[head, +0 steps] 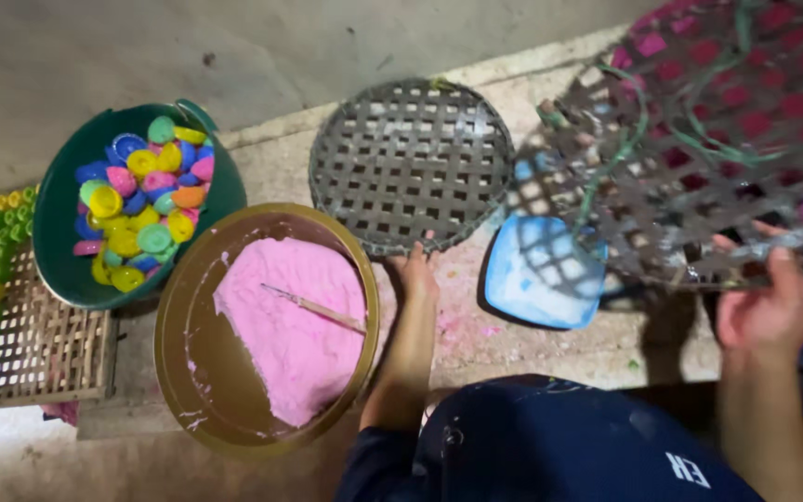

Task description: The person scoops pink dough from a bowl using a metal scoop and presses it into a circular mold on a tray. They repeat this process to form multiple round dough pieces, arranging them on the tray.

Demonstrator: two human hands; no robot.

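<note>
Woven tray flat beside left hand, fingertips touching rim, ungrasped; right hand clasps lifted tray; pink powder unmoulded.

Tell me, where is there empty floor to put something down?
Bare floor lies along the top, behind the green tub and round woven tray. A stained patch sits between the brown basin and blue dish, by the left hand. The left side is crowded; the right hand lifts another woven tray over the right.
</note>
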